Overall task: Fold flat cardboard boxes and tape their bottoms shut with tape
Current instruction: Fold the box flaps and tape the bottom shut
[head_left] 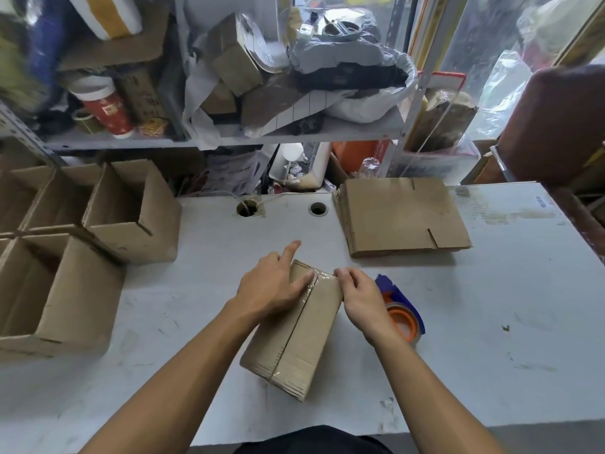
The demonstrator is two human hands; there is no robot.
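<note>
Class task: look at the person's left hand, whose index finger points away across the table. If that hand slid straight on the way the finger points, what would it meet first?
Probably bare table first; the left hand points toward the round cable hole at the back edge, though depth is uncertain.

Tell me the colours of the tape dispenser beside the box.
The tape dispenser is blue with an orange core, seen in the head view.

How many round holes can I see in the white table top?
2. Both are near the far edge of the table: the left hole has a cable through it; the right hole is beside the flat cardboard stack.
</note>
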